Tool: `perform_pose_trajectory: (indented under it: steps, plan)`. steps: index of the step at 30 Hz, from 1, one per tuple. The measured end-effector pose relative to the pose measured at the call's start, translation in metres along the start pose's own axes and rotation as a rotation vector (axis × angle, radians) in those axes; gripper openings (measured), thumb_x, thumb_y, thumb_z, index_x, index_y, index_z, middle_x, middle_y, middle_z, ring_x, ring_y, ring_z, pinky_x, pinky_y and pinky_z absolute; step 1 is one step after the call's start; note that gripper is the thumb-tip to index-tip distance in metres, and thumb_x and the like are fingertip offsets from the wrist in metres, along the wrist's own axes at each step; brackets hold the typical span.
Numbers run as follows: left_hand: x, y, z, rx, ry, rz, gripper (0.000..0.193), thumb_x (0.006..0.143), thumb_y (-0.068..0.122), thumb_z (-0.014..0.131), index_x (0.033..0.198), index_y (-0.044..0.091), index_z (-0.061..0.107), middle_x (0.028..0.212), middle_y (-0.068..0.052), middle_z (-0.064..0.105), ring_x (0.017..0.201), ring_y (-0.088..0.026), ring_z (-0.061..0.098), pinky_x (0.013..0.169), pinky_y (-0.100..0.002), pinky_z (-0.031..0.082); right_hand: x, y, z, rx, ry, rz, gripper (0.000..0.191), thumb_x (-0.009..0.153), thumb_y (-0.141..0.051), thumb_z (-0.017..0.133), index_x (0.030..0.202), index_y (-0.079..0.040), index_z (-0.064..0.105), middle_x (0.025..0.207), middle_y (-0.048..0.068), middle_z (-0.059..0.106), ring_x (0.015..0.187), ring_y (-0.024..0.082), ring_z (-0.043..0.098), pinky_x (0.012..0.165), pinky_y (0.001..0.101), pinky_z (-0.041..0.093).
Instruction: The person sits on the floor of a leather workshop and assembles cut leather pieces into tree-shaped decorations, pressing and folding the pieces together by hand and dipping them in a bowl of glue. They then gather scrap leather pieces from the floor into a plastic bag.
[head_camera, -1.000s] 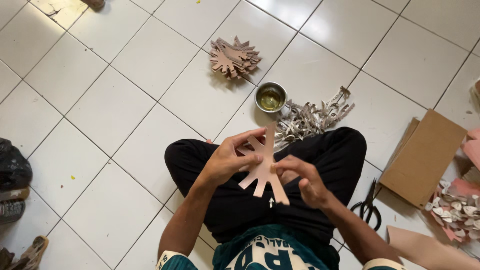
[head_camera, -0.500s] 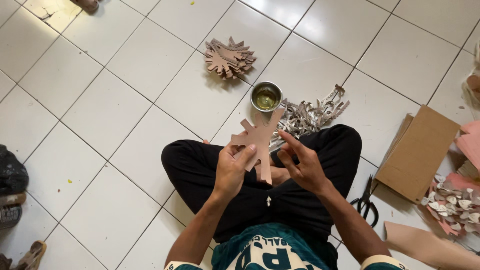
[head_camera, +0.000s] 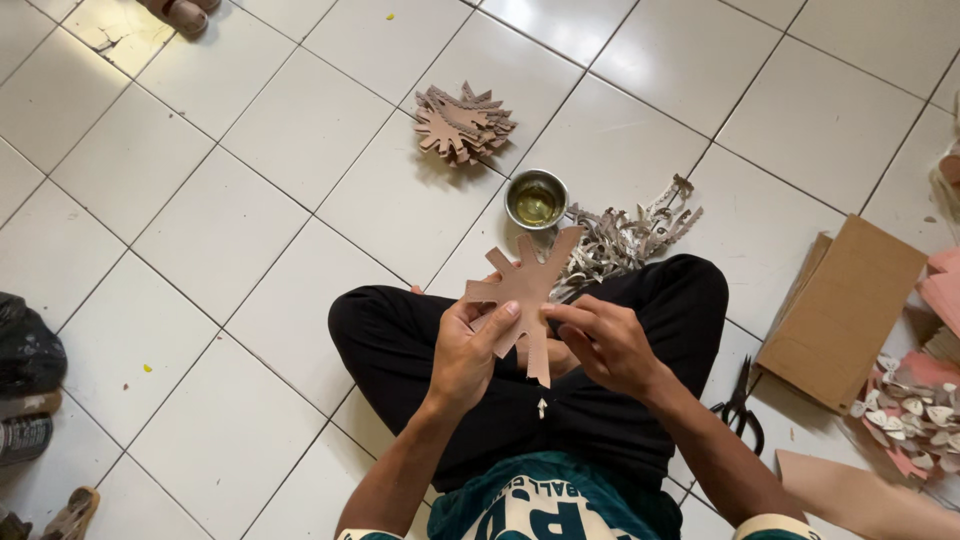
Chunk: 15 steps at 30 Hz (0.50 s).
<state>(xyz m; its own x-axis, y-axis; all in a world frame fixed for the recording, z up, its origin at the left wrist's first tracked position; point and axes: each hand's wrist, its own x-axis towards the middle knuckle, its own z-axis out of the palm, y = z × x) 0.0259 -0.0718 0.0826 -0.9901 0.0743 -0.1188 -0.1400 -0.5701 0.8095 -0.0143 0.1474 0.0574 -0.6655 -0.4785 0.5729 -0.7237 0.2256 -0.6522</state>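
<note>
Two hands work over the crossed legs in black trousers (head_camera: 600, 400). Both hold one star-shaped cutout (head_camera: 528, 295), a flat tan piece with several blunt arms, seemingly of thin leather or card. The left hand (head_camera: 465, 350) pinches it from below with the thumb stretched across its face, fingers closed on the lower arms. The right hand (head_camera: 605, 345) is closed on the edge of the piece on its own side, fingertips meeting those of the left at the middle.

Beyond the grip, just past the knees, stands one small round metal bowl (head_camera: 537, 199) of yellowish liquid. Farther out lies one stack of like cutouts (head_camera: 462, 123), their arms fanned unevenly. Beside the bowl, toward the right hand, spreads one heap of pale curled offcuts (head_camera: 630, 235). Out past the right forearm lie one pair of black scissors (head_camera: 740, 405) and one brown cardboard sheet (head_camera: 845, 310), with a heap of small pale heart-shaped pieces (head_camera: 915, 410) on pink sheets beyond.

Against half a second ago, the cutout has turned in the fingers: its long arm now points up toward the bowl and another hangs straight down, and the left thumb has come onto its face.

The floor is glossy white tile (head_camera: 200, 230) with dark grout lines.
</note>
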Motion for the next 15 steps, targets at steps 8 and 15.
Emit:
perform_pose_trajectory:
  steps: [8, 15]
  plan:
    - [-0.002, 0.009, 0.007, -0.005, -0.015, 0.017, 0.055, 0.1, 0.007, 0.064, 0.147, -0.014, 0.046, 0.118, -0.02, 0.067, 0.105, -0.017, 0.069, 0.094, -0.029, 0.057, 0.012, -0.009, -0.003, -0.064, 0.003, -0.036, 0.043, 0.097, -0.002, 0.061, 0.139, -0.012, 0.059, 0.097, 0.008, 0.072, 0.056, 0.012, 0.055, 0.046, 0.027, 0.046]
    - [0.0, 0.01, 0.007, -0.008, -0.011, 0.006, 0.054, 0.1, 0.007, 0.064, 0.146, -0.014, 0.046, 0.121, -0.021, 0.067, 0.107, -0.019, 0.069, 0.095, -0.03, 0.058, 0.011, -0.002, -0.005, -0.042, -0.034, 0.014, 0.04, 0.096, -0.004, 0.059, 0.135, -0.009, 0.061, 0.099, 0.01, 0.072, 0.057, 0.012, 0.058, 0.046, 0.0274, 0.048]
